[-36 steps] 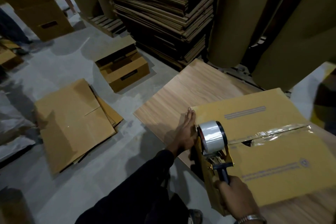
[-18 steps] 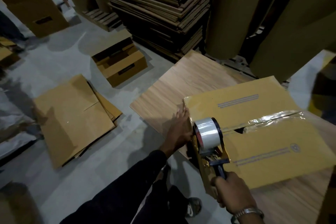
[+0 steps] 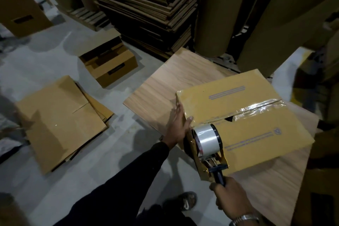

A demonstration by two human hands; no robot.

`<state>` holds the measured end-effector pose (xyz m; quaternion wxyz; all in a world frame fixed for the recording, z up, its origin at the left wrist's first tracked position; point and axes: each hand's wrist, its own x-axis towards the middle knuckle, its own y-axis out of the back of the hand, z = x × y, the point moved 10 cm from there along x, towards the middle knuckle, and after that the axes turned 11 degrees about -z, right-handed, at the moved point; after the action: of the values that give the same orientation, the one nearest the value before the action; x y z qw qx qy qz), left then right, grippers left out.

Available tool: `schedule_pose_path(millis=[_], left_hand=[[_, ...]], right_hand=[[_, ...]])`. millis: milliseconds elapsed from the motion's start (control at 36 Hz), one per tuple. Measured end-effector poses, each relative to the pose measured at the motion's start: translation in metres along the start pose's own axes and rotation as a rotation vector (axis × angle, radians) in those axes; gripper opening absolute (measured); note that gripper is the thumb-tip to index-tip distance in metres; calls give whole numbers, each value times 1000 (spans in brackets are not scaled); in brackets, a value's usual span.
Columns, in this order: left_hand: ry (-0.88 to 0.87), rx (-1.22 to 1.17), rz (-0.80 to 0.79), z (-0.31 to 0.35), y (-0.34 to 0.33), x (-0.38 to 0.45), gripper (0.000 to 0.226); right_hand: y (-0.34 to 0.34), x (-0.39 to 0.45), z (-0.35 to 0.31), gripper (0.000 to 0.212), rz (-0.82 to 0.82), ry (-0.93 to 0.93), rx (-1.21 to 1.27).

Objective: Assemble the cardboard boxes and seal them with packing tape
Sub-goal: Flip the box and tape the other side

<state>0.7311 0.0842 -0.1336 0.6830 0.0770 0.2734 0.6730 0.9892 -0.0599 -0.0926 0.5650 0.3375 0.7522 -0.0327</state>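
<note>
A yellow-brown cardboard box (image 3: 256, 139) lies on a wooden board (image 3: 165, 86), flaps closed. Clear tape covers the far part of its middle seam; a dark gap shows near the seam's near end. My left hand (image 3: 178, 126) presses flat against the box's left side, thumb on the top edge. My right hand (image 3: 229, 198) grips the black handle of a yellow tape dispenser (image 3: 207, 150). Its clear tape roll sits at the box's near-left edge, by the seam's end.
Flattened cardboard boxes (image 3: 58, 119) lie on the grey floor at the left. An open assembled box (image 3: 110, 64) stands behind them, another box (image 3: 20, 9) at far left. A tall stack of flat cardboard (image 3: 146, 5) and big paper rolls (image 3: 220, 11) stand behind the board. My sandalled foot (image 3: 183, 201) is below.
The dispenser has slid off the seam's near end toward me and down the box's side. My left hand has shifted along the box's left side, thumb now over the top edge.
</note>
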Motion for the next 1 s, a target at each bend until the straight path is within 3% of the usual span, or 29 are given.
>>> schedule_pose_path(millis=[83, 222, 361, 500, 667, 722, 806, 1000], left_hand=[[-44, 30, -22, 0, 1, -8, 86], [-103, 72, -103, 3, -21, -36, 87], [-111, -13, -79, 6, -25, -48, 82], [-99, -57, -67, 14, -22, -56, 80], [-70, 49, -36, 18, -32, -58, 81], [-130, 98, -64, 21, -44, -68, 83], [-218, 110, -137, 19, -70, -88, 103], [-232, 61, -180, 19, -73, -91, 96]], right_hand=[[2, -7, -12, 41, 24, 32, 23], [3, -19, -21, 20, 80, 56, 32], [-3, -29, -17, 27, 124, 58, -1], [-14, -55, 5, 20, 131, 42, 43], [-29, -70, 36, 20, 134, 15, 87], [-29, -70, 36, 20, 146, 27, 71], [-26, -67, 37, 20, 152, 37, 81], [-24, -68, 39, 19, 150, 49, 86]])
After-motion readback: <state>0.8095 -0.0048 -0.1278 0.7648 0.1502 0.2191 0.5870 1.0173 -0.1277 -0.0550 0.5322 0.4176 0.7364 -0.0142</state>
